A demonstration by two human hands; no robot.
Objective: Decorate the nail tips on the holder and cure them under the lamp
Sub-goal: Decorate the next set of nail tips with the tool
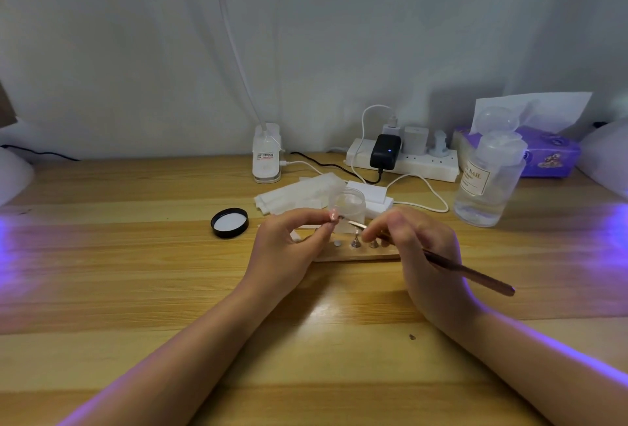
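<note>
Both hands hover above the wooden holder [356, 257]: left hand [285, 252] pinching a pink nail tip [334, 214], right hand [421, 249] pinching tweezers [469, 271].

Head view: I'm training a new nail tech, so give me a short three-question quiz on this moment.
1. True or false: the black lid is screwed onto the clear jar.
2. Which hand grips the long tool? A. left B. right
3. Fill in: the left hand pinches a pink ____ in its fingers.

Key: 1 false, the lid lies on the table; 2 B, the right hand; 3 nail tip.
</note>
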